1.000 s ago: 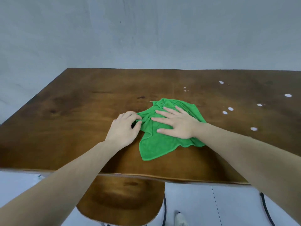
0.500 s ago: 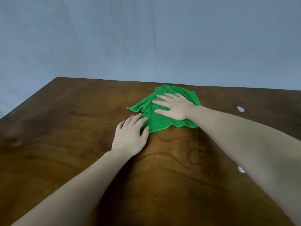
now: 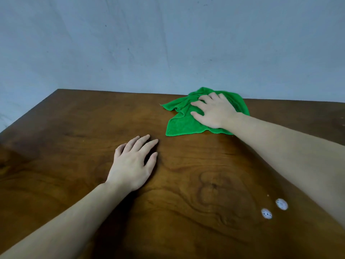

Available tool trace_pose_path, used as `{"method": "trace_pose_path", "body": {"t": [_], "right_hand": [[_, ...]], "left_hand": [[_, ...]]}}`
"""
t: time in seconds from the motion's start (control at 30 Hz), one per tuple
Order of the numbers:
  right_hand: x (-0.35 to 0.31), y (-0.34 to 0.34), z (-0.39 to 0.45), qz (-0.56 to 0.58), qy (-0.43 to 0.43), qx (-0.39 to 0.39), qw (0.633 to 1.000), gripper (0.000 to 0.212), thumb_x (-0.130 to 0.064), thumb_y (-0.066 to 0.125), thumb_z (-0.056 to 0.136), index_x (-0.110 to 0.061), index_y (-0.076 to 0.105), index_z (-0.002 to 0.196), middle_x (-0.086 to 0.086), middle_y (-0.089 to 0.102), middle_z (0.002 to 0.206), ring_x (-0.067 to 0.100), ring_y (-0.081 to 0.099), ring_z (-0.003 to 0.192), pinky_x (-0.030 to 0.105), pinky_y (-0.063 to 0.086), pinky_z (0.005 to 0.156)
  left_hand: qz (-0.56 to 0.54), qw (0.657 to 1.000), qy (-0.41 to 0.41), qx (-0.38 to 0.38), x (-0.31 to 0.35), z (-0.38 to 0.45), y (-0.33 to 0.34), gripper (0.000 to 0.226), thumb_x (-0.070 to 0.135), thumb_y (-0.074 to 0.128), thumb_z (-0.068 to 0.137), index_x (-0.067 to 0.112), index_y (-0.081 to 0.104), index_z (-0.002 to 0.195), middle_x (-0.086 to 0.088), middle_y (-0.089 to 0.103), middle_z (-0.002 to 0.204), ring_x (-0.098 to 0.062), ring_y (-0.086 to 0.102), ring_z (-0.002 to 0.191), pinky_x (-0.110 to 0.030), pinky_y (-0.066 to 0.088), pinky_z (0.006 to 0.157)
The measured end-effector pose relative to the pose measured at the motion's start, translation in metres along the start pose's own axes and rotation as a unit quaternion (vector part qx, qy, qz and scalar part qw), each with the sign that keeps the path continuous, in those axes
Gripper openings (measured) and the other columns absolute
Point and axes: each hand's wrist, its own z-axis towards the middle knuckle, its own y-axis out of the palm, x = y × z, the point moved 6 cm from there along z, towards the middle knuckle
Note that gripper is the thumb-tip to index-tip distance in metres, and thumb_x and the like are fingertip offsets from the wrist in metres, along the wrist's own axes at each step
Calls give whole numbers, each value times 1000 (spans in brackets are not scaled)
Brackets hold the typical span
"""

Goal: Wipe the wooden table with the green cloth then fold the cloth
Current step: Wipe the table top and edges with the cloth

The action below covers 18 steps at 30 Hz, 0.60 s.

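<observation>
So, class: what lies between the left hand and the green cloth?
Only bare wooden table, as the head view shows; the left hand lies flat, apart from the green cloth.

The wooden table (image 3: 78, 184) is dark brown with swirling grain and a knot near the right. A crumpled green cloth (image 3: 182, 124) lies at its far edge, by the wall. Two small white spots (image 3: 266, 213) sit close together near the right side, well apart from the cloth.

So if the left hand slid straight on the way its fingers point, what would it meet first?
Probably the near edge of the crumpled green cloth, past bare brown wooden table; left hand lies flat, apart from it.
</observation>
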Motion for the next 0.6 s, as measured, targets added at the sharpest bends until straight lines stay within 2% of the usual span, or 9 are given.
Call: {"method": "trace_pose_path", "body": {"t": [0.07,0.17,0.27,0.37,0.47,0.6], "right_hand": [[-2,-1,1,28,-32,5,999,64,-65,16,99,-36,28,156,-1,27,164,23,20,149,47,14,119],[12,5,0,71,-54,-66,994,65,-71,12,97,-46,13,157,-11,8,168,17,6,154,46,4,123],[35,11,-14,74,-22,-73,994,67,-76,10,95,-51,9,156,-14,3,168,14,2,155,46,2,123],[49,15,-34,71,34,-82,994,70,-80,6,90,-53,5,155,-13,0,169,17,-2,155,53,0,123],[33,17,-59,65,56,-103,991,70,-80,5,90,-53,1,155,-10,-5,169,22,-7,155,61,-3,121],[-8,14,-103,60,35,-105,992,64,-72,7,95,-52,-2,155,-9,-8,169,24,-10,155,65,-5,119]], "left_hand": [[0,1000,0,-11,4,1,-1,54,60,20,96,45,33,146,19,27,157,-10,15,148,-44,11,119],[-27,999,5,-24,18,6,-3,51,60,26,96,44,38,143,19,29,155,-10,16,147,-45,10,118],[-23,999,40,-15,41,5,-1,52,60,26,95,44,39,142,19,30,154,-9,20,145,-43,13,118],[-21,998,55,-14,56,-1,4,48,57,29,98,43,40,142,18,32,154,-10,22,145,-43,14,118],[-23,998,57,-12,59,-11,4,47,55,30,98,43,42,142,18,35,153,-10,24,144,-43,16,117],[-41,998,50,-16,51,-35,-1,44,51,32,99,41,46,140,15,39,151,-13,28,143,-46,20,117]]}}
